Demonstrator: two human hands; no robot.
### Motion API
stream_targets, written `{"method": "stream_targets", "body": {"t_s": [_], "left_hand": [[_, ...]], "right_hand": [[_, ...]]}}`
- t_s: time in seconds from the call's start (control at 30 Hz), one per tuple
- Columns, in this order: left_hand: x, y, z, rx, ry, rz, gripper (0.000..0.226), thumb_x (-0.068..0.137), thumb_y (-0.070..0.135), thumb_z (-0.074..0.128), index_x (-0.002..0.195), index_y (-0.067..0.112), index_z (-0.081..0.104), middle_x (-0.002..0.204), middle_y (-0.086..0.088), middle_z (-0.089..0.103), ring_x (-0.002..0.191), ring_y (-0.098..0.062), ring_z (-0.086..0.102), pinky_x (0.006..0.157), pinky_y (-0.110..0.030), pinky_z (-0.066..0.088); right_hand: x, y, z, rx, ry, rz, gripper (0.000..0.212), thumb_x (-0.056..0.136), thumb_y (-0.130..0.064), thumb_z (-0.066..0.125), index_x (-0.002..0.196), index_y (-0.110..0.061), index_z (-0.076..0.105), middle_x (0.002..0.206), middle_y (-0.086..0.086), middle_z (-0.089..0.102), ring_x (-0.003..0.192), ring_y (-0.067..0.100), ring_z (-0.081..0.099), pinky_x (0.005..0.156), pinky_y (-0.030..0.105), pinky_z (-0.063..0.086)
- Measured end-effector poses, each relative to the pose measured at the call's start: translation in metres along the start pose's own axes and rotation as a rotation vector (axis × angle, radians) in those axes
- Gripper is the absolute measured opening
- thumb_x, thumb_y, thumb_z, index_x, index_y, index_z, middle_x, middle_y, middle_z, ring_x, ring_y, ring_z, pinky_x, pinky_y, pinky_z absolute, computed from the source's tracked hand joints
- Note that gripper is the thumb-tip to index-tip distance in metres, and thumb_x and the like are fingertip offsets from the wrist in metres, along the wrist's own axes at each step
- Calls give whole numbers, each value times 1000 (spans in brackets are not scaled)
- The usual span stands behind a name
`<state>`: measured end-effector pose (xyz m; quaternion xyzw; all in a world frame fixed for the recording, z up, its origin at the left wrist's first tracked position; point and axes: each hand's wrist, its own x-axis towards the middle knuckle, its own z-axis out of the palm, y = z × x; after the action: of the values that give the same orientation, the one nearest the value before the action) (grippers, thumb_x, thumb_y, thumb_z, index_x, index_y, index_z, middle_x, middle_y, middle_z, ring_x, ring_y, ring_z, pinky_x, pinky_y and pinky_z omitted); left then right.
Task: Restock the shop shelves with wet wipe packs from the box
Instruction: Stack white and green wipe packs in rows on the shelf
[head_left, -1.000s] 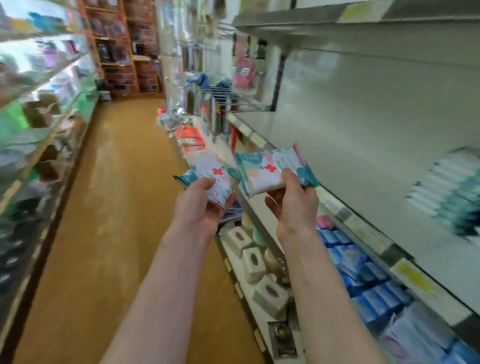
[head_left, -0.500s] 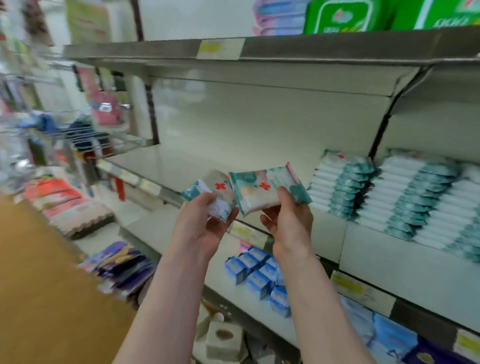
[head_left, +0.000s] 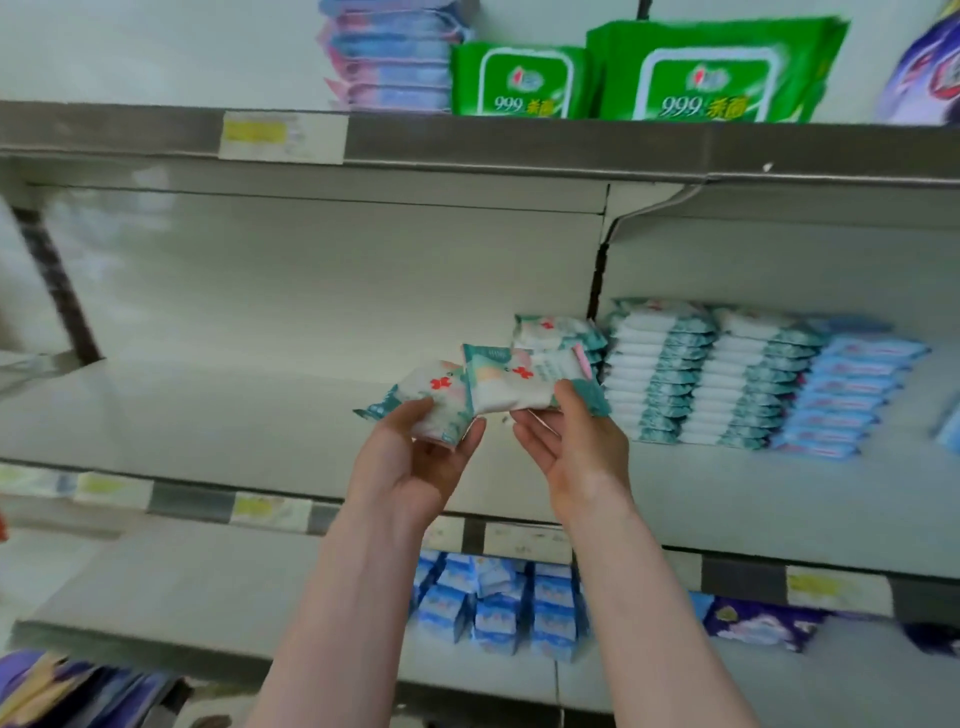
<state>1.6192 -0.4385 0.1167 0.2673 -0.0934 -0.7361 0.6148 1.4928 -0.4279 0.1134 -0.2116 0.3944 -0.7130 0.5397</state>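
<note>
Over the shelf (head_left: 208, 410), left grip (head_left: 415, 462) pinches left pack (head_left: 436, 392), right grip (head_left: 576, 449) right pack (head_left: 514, 384), at near edges.

The two wet wipe packs (head_left: 514, 384) at centre are wrapped in soft printed plastic film, crinkled and faintly shiny. The shelf (head_left: 234, 405) at 9 o'clock looks like smooth, pale painted metal with a dull sheen. At 1 o'clock the green packs (head_left: 717, 73) wear glossier film. The price label (head_left: 283, 136) at 11 o'clock looks like matt paper.

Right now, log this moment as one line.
left hand: grips left pack | right hand: grips right pack | middle shelf: held packs not yet placed
</note>
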Motion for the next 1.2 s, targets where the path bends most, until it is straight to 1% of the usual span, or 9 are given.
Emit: {"method": "stream_targets", "body": {"t_s": [0.1,0.27,0.43,0.6,0.8,0.9,0.97,1.1,1.2], "left_hand": [[22,1,17,4,-41,-34,9,94,4,48,93,3,57,112,-18,63,112,-31,59,94,-45,46],[59,-4,53,113,-25,-24,10,95,8,49,86,6,54,94,-12,58,88,-28,57,103,-47,39],[99,-9,69,142,-46,-43,9,95,13,50,90,8,56,98,-9,57,110,-33,51,104,-54,36],[125,-13,90,192,-114,-66,9,96,6,49,90,6,55,91,-13,59,97,-34,58,99,-53,42],[170,-1,115,367,-82,-50,10,98,5,45,90,6,53,97,-13,59,96,-27,58,90,-41,44],[183,-2,119,439,-46,-68,9,98,4,46,96,6,54,89,-12,59,78,-23,58,83,-38,45],[188,-4,120,462,-41,-73,12,97,2,45,107,7,51,87,-11,59,76,-23,58,81,-37,46],[198,-3,116,552,-15,-64,19,96,3,49,113,11,50,90,-9,59,79,-21,58,81,-39,49],[202,0,114,597,10,-60,19,93,3,53,110,12,51,91,-7,61,77,-19,59,74,-35,52]], "right_hand": [[24,-11,-6,31,17,-47,29,95,-17,57,121,-3,57,111,23,66,71,17,70,60,23,58],[71,-25,-12,88,105,-79,28,94,-15,59,118,0,57,109,24,67,73,19,71,60,25,59],[113,-31,-13,71,133,-106,20,96,-13,57,109,1,57,95,22,68,70,20,71,61,26,60],[142,-30,2,-12,64,-92,17,100,-14,47,97,0,56,80,18,67,70,21,69,57,24,59],[176,-45,6,-363,94,-149,20,103,-14,39,86,-18,48,80,14,66,63,19,66,57,27,57],[193,-44,4,-571,161,-198,26,102,-14,42,79,-9,52,72,12,67,53,18,63,51,26,56],[203,-43,0,-717,203,-232,31,101,-15,43,73,-8,54,67,10,67,50,17,62,51,29,56],[210,-45,-7,-1050,248,-330,34,98,-22,48,68,-11,61,60,0,67,59,19,66,67,35,56],[213,-48,-7,-1298,294,-387,31,95,-31,51,78,-10,66,74,2,70,72,21,65,63,28,48]]}}
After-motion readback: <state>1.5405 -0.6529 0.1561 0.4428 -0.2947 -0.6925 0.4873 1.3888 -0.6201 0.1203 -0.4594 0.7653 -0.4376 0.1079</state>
